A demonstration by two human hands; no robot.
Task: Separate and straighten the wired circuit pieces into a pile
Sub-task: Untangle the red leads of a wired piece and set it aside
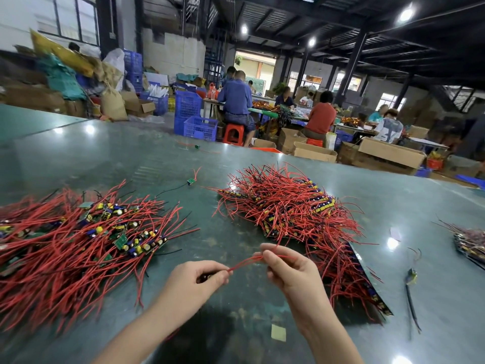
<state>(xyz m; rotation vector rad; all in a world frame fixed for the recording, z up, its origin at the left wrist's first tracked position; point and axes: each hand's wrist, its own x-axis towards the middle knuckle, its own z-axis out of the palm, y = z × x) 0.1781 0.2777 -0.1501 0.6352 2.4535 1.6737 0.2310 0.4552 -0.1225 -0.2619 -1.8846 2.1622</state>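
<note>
My left hand [199, 279] is closed around the board end of one wired circuit piece [245, 262], low in the middle of the view. My right hand [286, 266] pinches that piece's red wires, stretched between both hands. A tangled heap of circuit pieces [78, 240] with red wires, green boards and yellow-blue capacitors lies to the left. To the right and behind my hands spreads a second pile [288, 206], its boards lined up in rows along the right edge.
The green table [105, 153] carries a stray circuit piece [193, 179], another one near its far edge [196, 146], a loose piece with black wire [411, 279] and a small yellow paper square [278, 332]. Another batch [469, 243] sits at the right edge. People work at tables behind.
</note>
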